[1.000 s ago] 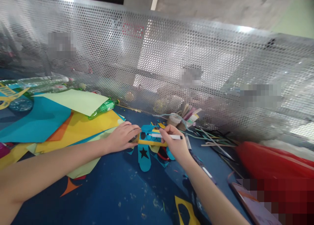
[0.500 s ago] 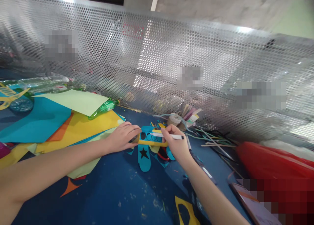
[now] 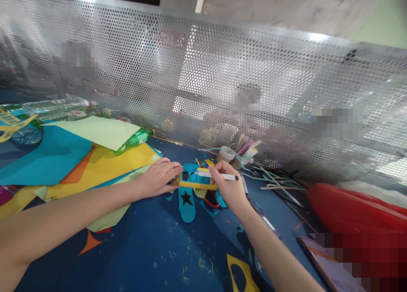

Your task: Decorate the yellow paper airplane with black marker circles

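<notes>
My right hand (image 3: 228, 186) is closed round a white pen (image 3: 219, 176) whose tip rests on a small yellow and teal paper piece (image 3: 194, 179) with drawn circles. My left hand (image 3: 158, 177) lies flat beside that piece, its fingertips pressing the left end down. Below the piece lies a teal strip with a black star (image 3: 186, 202). All of this rests on a dark blue table (image 3: 152, 249).
Sheets of coloured paper (image 3: 79, 156) and a green plastic bottle (image 3: 135, 140) lie at the left. A perforated metal screen (image 3: 203, 80) stands along the table's far edge. Sticks and paper scraps (image 3: 270, 177) and a red bag (image 3: 352, 213) are at the right.
</notes>
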{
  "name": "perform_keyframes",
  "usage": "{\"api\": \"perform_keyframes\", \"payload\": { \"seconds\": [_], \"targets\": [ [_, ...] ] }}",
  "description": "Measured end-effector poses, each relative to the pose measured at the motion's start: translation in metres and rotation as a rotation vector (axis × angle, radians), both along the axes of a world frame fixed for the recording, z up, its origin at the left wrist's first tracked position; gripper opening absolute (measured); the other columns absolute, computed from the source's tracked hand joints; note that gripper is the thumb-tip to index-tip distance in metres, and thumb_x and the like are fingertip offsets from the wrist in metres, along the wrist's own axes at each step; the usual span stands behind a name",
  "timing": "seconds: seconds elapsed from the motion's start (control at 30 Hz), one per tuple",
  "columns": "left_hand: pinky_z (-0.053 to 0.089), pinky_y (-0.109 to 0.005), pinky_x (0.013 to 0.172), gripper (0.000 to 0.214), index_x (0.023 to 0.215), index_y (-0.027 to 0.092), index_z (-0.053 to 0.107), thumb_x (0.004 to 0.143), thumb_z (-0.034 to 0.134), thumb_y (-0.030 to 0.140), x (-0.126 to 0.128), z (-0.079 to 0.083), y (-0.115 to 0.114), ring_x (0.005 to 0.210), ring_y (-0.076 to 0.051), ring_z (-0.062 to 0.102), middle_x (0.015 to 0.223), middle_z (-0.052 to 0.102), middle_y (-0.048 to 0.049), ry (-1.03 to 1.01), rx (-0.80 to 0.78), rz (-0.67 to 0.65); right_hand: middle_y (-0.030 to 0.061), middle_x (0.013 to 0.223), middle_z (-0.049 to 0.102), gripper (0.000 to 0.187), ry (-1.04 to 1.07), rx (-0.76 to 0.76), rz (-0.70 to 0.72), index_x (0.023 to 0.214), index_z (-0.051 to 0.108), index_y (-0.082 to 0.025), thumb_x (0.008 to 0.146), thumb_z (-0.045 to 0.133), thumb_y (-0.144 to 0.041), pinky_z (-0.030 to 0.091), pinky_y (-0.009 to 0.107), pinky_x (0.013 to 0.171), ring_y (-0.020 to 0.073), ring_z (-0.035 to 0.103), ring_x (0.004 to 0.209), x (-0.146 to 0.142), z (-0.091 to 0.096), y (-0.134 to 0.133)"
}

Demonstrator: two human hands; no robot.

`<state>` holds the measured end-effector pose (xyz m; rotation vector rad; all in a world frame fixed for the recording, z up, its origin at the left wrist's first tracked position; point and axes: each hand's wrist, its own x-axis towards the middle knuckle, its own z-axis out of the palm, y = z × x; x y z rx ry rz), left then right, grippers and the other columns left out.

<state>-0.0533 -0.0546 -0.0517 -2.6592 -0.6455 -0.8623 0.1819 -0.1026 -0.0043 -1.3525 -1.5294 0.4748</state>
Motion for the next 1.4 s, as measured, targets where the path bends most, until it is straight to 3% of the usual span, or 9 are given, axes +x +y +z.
{"api": "perform_keyframes", "payload": {
  "seconds": [1.4],
  "targets": [
    [0.040,-0.044,0.099,0.039,0.123,0.016,0.048,0.089,0.056,0.034,0.0007,0.0000,0.0001,0.106,-0.026,0.059,0.122,0.060,-0.0132,-0.010,-0.011,-0.006,-0.0048,0.044,0.051,0.030,-0.030,0.005,-0.038,0.053,0.044,-0.024,0.078,0.056,-0.038,0.035,0.026,0.050,0.0131,0.043,0.045,-0.0002,0.0048,-0.0015]
  ]
}}
